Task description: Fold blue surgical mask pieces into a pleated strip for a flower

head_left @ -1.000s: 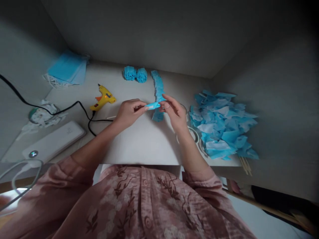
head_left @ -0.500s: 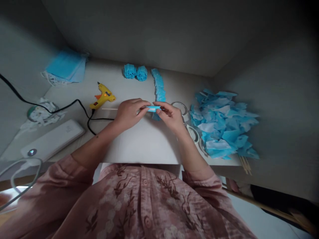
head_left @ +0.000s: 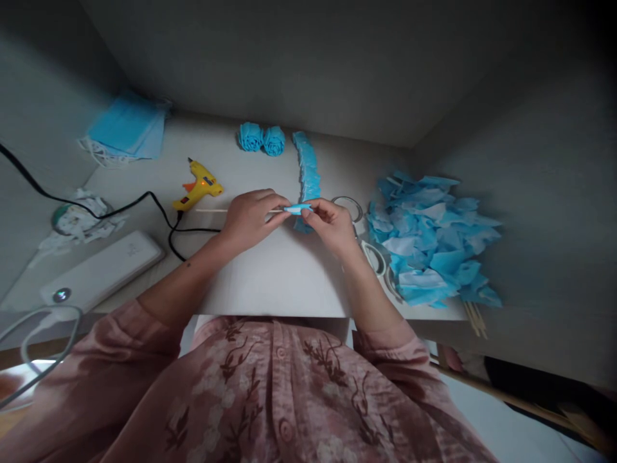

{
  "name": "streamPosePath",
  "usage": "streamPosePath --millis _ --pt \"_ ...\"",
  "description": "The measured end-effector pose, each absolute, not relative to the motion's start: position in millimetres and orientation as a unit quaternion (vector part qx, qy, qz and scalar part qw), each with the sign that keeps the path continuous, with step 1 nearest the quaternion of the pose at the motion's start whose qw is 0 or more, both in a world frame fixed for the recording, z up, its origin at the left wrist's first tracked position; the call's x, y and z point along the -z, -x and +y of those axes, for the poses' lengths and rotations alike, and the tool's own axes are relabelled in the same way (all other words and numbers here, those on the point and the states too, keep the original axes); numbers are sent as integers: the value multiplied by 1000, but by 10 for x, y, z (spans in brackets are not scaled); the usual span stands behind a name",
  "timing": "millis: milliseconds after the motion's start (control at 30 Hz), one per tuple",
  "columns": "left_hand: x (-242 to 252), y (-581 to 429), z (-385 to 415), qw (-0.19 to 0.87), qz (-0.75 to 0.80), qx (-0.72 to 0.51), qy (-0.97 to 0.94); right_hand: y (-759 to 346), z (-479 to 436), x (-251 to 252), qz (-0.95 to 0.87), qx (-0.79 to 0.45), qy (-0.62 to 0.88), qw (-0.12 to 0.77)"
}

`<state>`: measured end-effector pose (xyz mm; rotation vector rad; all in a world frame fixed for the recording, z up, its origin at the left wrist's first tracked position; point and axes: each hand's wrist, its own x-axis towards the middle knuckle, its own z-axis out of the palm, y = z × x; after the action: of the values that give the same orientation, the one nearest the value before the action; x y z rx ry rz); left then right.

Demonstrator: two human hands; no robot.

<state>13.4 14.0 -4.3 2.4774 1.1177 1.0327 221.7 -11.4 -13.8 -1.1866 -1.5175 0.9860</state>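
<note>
My left hand (head_left: 253, 218) is closed around a thin wooden stick (head_left: 211, 210), which juts out to the left and also shows between my fingertips and the blue piece. At the stick's right end, a small folded blue and white fabric piece (head_left: 297, 209) is pinched between the thumb and fingers of my right hand (head_left: 330, 222). Behind and just beyond it lies a long gathered blue strip (head_left: 308, 164), its near part partly hidden by my hands. Two rolled blue fabric roses (head_left: 263, 140) stand farther back, left of the strip.
A yellow glue gun (head_left: 200, 185) with a black cord lies left. Blue face masks (head_left: 128, 128), white scraps (head_left: 84, 215) and a white power bank (head_left: 103, 267) are farther left. Scissors (head_left: 373, 257), a tape roll (head_left: 348, 209) and a heap of blue pieces (head_left: 434, 238) lie right, wooden sticks (head_left: 476, 319) below.
The fingertips of my left hand have drawn back slightly from the blue piece, baring a bit of stick. The blue piece looks folded more narrowly around the stick's end.
</note>
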Motion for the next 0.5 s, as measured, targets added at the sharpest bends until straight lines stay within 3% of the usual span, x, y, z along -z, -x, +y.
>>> streamPosePath --millis 267,500 --pt "35 -147 114 83 369 -393 -838 -2216 -122 136 -594 -434 482 477" --pt "-71 -214 -70 -14 374 -473 -798 -2162 -201 60 -593 -295 511 548"
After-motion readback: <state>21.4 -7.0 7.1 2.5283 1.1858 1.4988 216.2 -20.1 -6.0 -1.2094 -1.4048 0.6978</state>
